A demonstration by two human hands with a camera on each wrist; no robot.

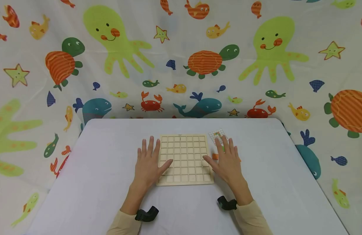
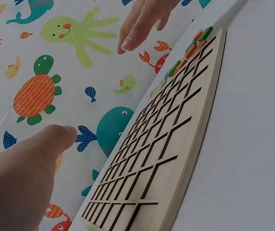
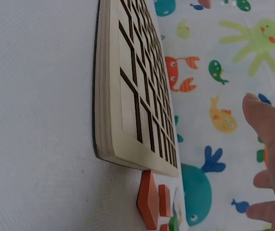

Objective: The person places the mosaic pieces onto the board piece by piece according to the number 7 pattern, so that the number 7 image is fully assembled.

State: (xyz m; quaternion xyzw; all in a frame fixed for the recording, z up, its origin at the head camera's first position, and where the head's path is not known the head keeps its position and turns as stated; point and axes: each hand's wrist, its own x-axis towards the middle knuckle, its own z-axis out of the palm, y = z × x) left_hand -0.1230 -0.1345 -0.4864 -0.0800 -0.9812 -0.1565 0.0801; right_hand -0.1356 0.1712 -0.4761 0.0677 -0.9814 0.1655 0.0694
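A square wooden grid board (image 1: 185, 183) with rows of shallow square cells lies in the middle of the table. My left hand (image 1: 147, 166) hovers palm down over its left edge, fingers straight and thumb spread. Over the right edge, my right hand (image 1: 228, 163) is held the same way, holding nothing. Partly hidden beneath the right hand are orange pieces (image 1: 215, 156) and green ones; in the right wrist view an orange piece (image 3: 148, 199) lies beside the board's corner. Behind that hand is a small card (image 1: 217, 133) printed with a coloured grid.
A white cloth covers the table (image 1: 95, 169). Behind and around it hangs a curtain (image 1: 175, 29) printed with sea animals. Black wrist cameras (image 1: 147, 214) are strapped on both forearms.
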